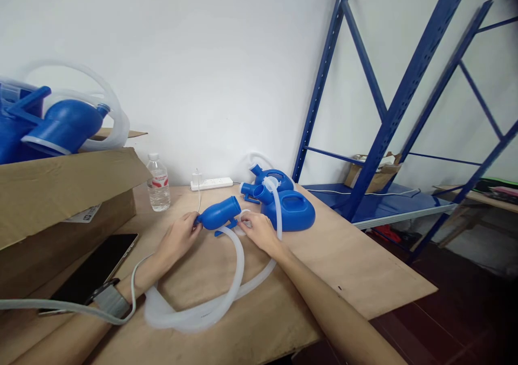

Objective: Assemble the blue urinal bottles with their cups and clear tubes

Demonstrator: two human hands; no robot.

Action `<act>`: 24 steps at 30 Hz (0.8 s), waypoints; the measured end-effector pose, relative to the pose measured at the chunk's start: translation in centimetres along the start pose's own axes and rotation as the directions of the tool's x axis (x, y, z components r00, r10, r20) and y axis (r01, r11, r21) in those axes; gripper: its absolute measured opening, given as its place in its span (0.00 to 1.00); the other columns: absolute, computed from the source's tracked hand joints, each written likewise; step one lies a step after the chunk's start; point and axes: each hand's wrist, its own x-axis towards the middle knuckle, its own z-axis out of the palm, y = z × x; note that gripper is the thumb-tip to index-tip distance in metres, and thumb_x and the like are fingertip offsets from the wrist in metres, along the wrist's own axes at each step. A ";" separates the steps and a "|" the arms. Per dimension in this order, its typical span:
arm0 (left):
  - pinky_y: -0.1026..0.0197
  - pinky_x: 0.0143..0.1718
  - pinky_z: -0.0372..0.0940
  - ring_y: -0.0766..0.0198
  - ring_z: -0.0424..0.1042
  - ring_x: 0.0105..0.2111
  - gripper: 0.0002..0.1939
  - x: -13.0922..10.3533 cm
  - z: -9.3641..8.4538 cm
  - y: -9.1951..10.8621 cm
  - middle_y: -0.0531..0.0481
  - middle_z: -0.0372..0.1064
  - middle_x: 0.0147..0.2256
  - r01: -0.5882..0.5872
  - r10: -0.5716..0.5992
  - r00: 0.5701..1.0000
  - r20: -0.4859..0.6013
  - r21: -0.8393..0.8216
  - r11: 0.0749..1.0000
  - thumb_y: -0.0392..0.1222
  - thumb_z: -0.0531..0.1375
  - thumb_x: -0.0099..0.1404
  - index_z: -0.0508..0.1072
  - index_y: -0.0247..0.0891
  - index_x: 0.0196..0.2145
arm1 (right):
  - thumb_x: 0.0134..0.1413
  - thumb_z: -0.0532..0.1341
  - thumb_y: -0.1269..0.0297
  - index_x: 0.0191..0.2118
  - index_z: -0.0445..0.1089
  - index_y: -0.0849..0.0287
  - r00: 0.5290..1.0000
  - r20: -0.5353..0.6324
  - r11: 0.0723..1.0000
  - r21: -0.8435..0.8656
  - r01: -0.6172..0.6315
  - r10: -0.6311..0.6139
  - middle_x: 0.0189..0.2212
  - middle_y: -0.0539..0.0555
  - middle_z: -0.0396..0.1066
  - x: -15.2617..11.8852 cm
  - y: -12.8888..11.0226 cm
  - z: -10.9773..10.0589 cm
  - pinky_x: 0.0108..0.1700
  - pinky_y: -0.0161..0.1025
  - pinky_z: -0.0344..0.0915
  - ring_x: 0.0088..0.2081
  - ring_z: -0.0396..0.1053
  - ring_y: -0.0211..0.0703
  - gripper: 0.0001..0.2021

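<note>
My left hand (181,236) is closed around the narrow neck of a blue plastic urinal funnel (218,214), whose wide mouth tilts up to the right. At the funnel's lower right side is my right hand (259,230), fingers pinched beside the blue clip and a translucent round cap (242,229). What exactly these fingertips hold is hidden. A translucent hose (194,320) loops over the table below both hands, one end passing behind the funnel. Right of my right hand stands a blue urinal bottle (297,214) with a handle; the hose runs up to a translucent cap (271,183) near its neck.
Another blue bottle (279,177) stands behind. At left, a cardboard box (68,192) holds blue funnels and hoses, near a water bottle (158,184) and a phone (95,268). A power strip (216,183) lies by the wall. A cable crosses my left wrist. Blue shelving (388,122) rises right.
</note>
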 end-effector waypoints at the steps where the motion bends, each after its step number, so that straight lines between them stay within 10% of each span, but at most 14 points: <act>1: 0.57 0.35 0.62 0.54 0.74 0.35 0.09 0.0 -0.2 0.2 0.44 0.74 0.36 0.011 -0.011 1.000 0.005 0.008 1.000 0.42 0.49 0.70 0.67 0.40 0.35 | 0.64 0.61 0.62 0.37 0.78 0.53 1.000 0.014 0.999 -0.036 -0.023 0.024 0.39 0.54 0.80 0.2 -0.1 0.0 0.41 0.38 0.66 0.41 0.77 0.49 0.07; 11: 0.58 0.35 0.60 0.54 0.74 0.34 0.08 -0.1 -0.3 0.4 0.45 0.75 0.34 0.048 -0.048 0.999 0.018 0.000 0.999 0.42 0.52 0.69 0.68 0.39 0.34 | 0.61 0.58 0.75 0.41 0.75 0.60 0.995 0.089 0.992 -0.117 0.055 -0.044 0.45 0.62 0.78 3.2 0.7 0.2 0.49 0.41 0.67 0.48 0.76 0.51 0.09; 15: 0.58 0.34 0.59 0.55 0.74 0.34 0.09 -0.1 -0.2 0.2 0.45 0.76 0.34 0.066 -0.066 0.998 0.023 0.010 0.998 0.43 0.52 0.70 0.69 0.39 0.34 | 0.64 0.56 0.70 0.44 0.76 0.58 0.999 -0.023 0.982 0.187 0.030 -0.026 0.47 0.60 0.77 3.3 1.0 0.8 0.54 0.46 0.68 0.51 0.75 0.51 0.11; 19: 0.58 0.34 0.60 0.55 0.74 0.34 0.10 -0.1 0.1 -0.2 0.46 0.75 0.33 0.058 -0.058 0.998 0.005 0.031 0.998 0.45 0.52 0.70 0.69 0.40 0.35 | 0.70 0.49 0.49 0.55 0.71 0.55 0.975 -0.010 0.678 0.720 -0.146 0.221 0.48 0.61 0.76 3.0 0.2 0.9 0.46 0.46 0.74 0.48 0.76 0.51 0.22; 24: 0.57 0.35 0.61 0.54 0.73 0.35 0.10 -0.1 0.6 -0.4 0.43 0.74 0.35 -0.012 0.009 0.999 0.041 0.056 0.998 0.42 0.47 0.72 0.66 0.40 0.36 | 0.51 0.70 0.47 0.60 0.63 0.51 0.981 0.066 0.631 0.758 -0.167 0.180 0.55 0.58 0.69 2.1 -2.1 1.5 0.51 0.44 0.72 0.53 0.71 0.50 0.33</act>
